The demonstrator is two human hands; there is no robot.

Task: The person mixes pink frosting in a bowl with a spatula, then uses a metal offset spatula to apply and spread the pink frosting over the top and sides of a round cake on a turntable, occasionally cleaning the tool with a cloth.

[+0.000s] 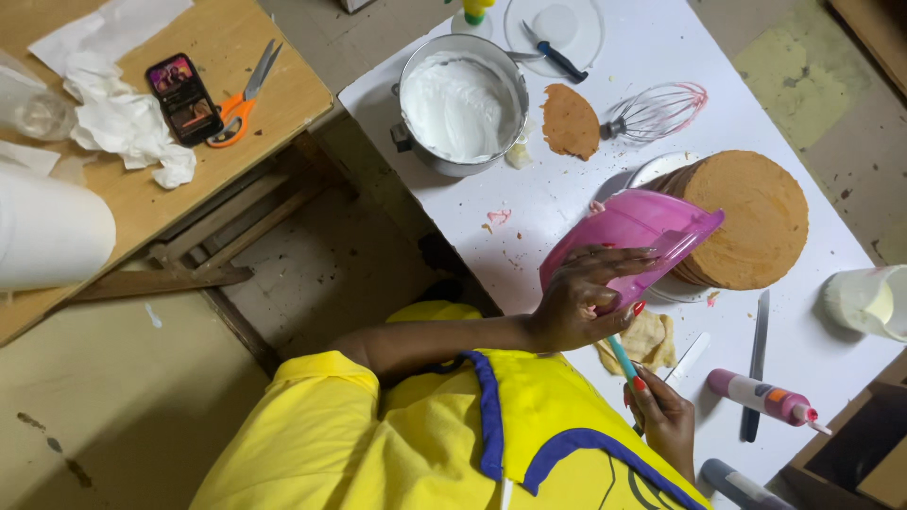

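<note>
My left hand (pixel 581 304) grips the underside of a tilted pink plastic bowl (pixel 631 229), whose rim leans against a stack of round brown cake layers (pixel 756 217) on a white plate (pixel 652 170). Just below it, my right hand (pixel 661 416) holds a teal-handled tool (pixel 621 357) pointing up toward the bowl; its working end is hidden behind the bowl and my left hand. A torn piece of cake (pixel 650 340) lies on the white table (pixel 557 203) between my hands.
A metal pot of white cream (pixel 460 104), a flat cake scrap (pixel 570 121), a pink whisk (pixel 657 111) and a knife (pixel 557 57) are further up. A long knife (pixel 758 364), pink tube (pixel 761 397) and white jug (pixel 864 302) lie right. The wooden table (pixel 236 38) holds a phone (pixel 184 97), scissors (pixel 244 94), tissues (pixel 128 127).
</note>
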